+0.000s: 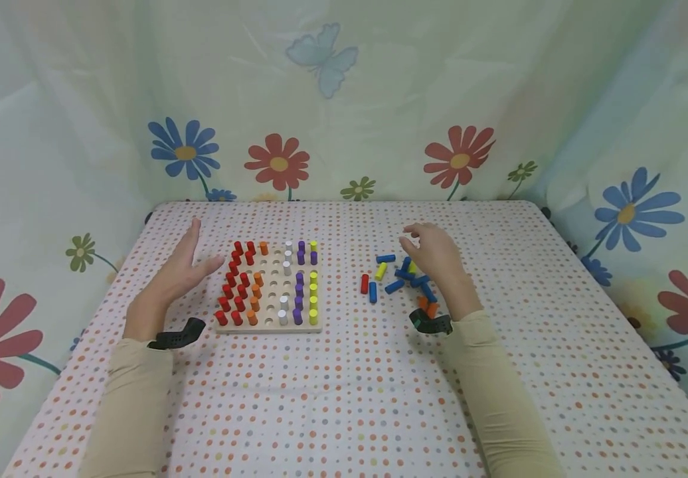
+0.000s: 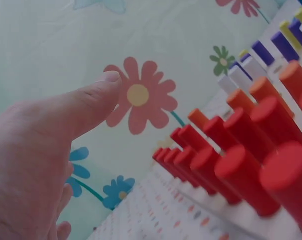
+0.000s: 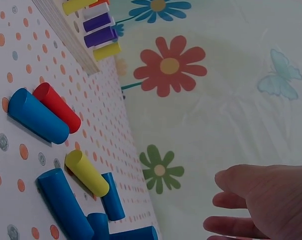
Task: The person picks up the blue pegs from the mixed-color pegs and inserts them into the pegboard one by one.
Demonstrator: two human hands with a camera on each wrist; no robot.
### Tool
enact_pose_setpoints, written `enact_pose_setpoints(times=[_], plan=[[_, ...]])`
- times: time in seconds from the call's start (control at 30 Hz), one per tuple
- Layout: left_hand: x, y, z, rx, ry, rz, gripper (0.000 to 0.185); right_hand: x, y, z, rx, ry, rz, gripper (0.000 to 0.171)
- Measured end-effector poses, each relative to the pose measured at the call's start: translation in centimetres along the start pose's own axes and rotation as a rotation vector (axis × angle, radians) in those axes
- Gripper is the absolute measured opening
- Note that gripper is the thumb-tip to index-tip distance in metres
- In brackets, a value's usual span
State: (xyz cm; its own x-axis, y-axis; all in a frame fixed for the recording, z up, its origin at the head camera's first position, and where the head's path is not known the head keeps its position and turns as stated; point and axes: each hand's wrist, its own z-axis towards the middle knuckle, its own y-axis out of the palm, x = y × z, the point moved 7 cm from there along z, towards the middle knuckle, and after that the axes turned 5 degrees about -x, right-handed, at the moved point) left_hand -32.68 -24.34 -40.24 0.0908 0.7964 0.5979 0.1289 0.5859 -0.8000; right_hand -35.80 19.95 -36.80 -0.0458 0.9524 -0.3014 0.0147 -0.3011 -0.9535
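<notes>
A wooden pegboard (image 1: 269, 329) stands left of the table's middle. Red pegs (image 1: 227, 291) fill its left side, then orange pegs (image 1: 255, 303), bare holes, white pegs (image 1: 284, 303), purple pegs (image 1: 299, 291) and yellow pegs (image 1: 313, 301). Beside the board's left edge, my left hand (image 1: 176, 272) is held with fingers straight and thumb apart, gripping nothing. My right hand (image 1: 437, 257) hovers over a loose pile, its fingers slightly bent and nothing visible between them. The pile includes blue pegs (image 3: 38, 116), a red peg (image 3: 57, 107), a yellow peg (image 3: 87, 173) and orange pegs (image 1: 432, 310).
A dotted cloth (image 1: 320, 411) covers the table. Behind it hangs a flowered curtain (image 1: 374, 99), which also runs along both sides. Each wrist carries a black camera mount, one on the left (image 1: 178, 335) and one on the right (image 1: 430, 323).
</notes>
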Motion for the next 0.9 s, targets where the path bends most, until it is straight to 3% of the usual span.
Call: enact_pose_setpoints(times=[0.27, 0.37, 0.53, 0.63, 0.77, 0.9], plan=[[-0.9, 1.2, -1.5, -0.04, 0.034, 0.085, 0.103, 0.3, 0.0, 0.3, -0.021, 0.033, 0.002, 0.044], [-1.2, 1.8, -2.2, -0.069, 0.044, 0.112, 0.103, 1.4, 1.5, 1.6, -0.032, 0.04, -0.019, 0.045], [-1.3, 2.9, -3.6, -0.103, 0.072, 0.118, 0.103, 4.8, 4.6, 4.9, 0.042, 0.043, -0.125, 0.048], [-1.2, 3.9, -4.3, -0.149, 0.084, 0.129, 0.111, 3.8, 3.7, 4.1, 0.011, 0.043, -0.082, 0.047], [-1.0, 5.2, -5.0, -0.196, 0.109, 0.165, 0.126, 0.9, 1.1, 1.3, -0.056, 0.034, 0.002, 0.047], [-1.2, 6.1, -5.4, -0.202, 0.125, 0.196, 0.135, -0.1, 0.3, 0.1, -0.062, 0.03, 0.013, 0.046]])
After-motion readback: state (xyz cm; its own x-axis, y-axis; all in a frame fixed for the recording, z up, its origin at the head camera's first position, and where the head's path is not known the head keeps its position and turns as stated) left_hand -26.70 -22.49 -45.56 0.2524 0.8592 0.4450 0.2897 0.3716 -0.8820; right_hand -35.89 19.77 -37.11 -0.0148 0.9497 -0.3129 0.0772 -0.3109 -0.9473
